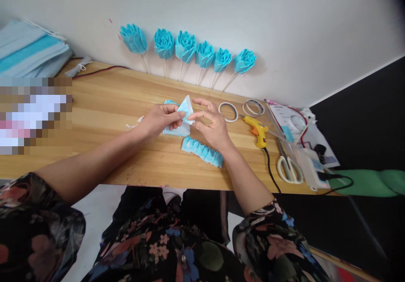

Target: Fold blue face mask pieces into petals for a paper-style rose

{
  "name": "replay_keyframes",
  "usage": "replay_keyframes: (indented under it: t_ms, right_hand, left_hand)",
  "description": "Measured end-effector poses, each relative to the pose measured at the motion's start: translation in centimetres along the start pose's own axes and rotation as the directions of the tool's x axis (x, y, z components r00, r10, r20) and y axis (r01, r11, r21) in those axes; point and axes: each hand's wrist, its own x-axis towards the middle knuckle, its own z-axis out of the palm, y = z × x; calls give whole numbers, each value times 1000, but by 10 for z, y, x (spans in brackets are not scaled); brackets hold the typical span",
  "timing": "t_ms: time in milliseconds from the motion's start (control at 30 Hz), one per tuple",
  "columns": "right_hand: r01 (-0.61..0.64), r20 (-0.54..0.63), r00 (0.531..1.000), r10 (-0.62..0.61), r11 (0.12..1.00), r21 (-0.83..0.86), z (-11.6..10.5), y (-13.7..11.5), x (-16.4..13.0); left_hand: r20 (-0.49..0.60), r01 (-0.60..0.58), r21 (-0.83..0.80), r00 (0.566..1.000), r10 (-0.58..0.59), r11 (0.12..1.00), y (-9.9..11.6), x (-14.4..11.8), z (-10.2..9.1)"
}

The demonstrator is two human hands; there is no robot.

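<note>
Between the thumb and fingers of my left hand is a folded piece of light-blue and white fabric, its pointed tip upward. My right hand meets the piece's lower right corner with thumb and index finger, while another finger stretches out above. Beneath both hands lies a small stack of blue fabric sheets, partly covered. A row of overlapping folded blue pieces rests on the table just below my right hand.
Several blue fabric flowers on sticks lean against the wall. Rightward lie tape rolls, a yellow glue gun, scissors and a white power strip. Blue sheets are piled at far left on the wooden table.
</note>
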Motion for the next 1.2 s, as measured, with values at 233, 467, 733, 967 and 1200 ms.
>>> replay_keyframes:
  t_ms: [233, 467, 733, 967, 1200]
  right_hand:
    - [-67, 5, 998, 67, 993, 99, 3, 0, 0]
    - [-207, 17, 977, 211, 939, 273, 11, 4, 0]
    - [-297, 72, 953, 293, 867, 400, 12, 8, 0]
    - [-303, 68, 951, 301, 872, 385, 14, 13, -1]
    - [-305, 104, 952, 288, 861, 406, 14, 10, -1]
  left_hand:
    - [10, -37, 79, 999, 36, 996, 6, -3, 2]
    - [29, -73, 153, 997, 70, 985, 9, -5, 3]
    - [32, -81, 194, 997, 76, 978, 8, -6, 3]
    - [53, -121, 257, 992, 111, 959, 6, -5, 1]
    - [50, -110, 264, 994, 101, 958, 5, -4, 1]
